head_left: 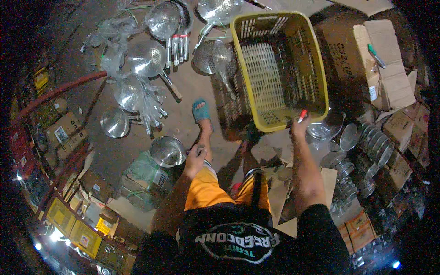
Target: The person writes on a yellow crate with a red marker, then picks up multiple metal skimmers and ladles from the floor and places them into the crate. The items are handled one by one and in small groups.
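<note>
Dim brown floor, crowded all round, fading to black at the view's edges. What could go wrong?

– Take the large yellow slatted plastic basket, ahead and to the right. A bump at its near rim might tip or slide it, if its footing is poor

– And the metalware?

– Several silvery perforated metal skimmers lie ahead and left, some handles pointing toward the foot in the teal open-toed slipper. A careless step could roll one or trip the person. Closer in, a silvery round perforated metal strainer is just beside the left hand, so a swinging wrist might knock it

– What are the fingers doing?

– Left ones are curled in; I can't tell whether they hold anything. At the basket's near rim, the right hand has its fingers closed on a slim red-and-white marker; a loose pinch could drop it inside

– What's hidden?

– Basket's underside, any handle on the strainer, the marker's lower end, and whether that right hand also grips the rim
</note>
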A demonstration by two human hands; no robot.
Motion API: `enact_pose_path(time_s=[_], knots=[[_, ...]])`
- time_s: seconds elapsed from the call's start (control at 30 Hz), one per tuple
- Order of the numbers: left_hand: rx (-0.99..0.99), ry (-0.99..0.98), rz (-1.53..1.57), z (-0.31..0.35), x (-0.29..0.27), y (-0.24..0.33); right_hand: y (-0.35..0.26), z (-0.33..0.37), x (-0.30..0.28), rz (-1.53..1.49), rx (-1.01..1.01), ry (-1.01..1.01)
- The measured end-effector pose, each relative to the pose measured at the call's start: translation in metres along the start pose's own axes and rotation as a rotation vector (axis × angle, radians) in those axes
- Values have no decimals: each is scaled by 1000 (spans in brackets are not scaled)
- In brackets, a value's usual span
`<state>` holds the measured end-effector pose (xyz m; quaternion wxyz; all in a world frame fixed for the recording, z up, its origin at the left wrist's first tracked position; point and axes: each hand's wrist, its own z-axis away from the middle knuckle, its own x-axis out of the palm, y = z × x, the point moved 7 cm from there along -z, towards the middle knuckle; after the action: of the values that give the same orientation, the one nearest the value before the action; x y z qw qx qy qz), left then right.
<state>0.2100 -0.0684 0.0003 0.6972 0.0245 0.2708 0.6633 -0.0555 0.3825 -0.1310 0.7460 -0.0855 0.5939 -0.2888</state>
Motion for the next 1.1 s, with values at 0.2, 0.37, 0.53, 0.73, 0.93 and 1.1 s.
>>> enact_pose_path(time_s=[0.2, 0.37, 0.53, 0.73, 0.93, 1.1], knots=[[-138, 43, -32, -47, -10, 9, 25, -53, 59, -216, 114, -231], [76, 65, 201, -39, 3, -8, 1, 46, 5, -128, 121, -296], [164, 26, 107, 19, -8, -3, -18, 266, -116, 276, 238, -942], [94, 164, 105, 78, -95, -6, -25, 332, -267, 218, 410, -940], [-95, 311, 246, 153, -125, -101, -44, 297, -305, 208, 318, -934], [-231, 398, 180, 230, -40, -208, -56, 262, -292, 204, 207, -968]])
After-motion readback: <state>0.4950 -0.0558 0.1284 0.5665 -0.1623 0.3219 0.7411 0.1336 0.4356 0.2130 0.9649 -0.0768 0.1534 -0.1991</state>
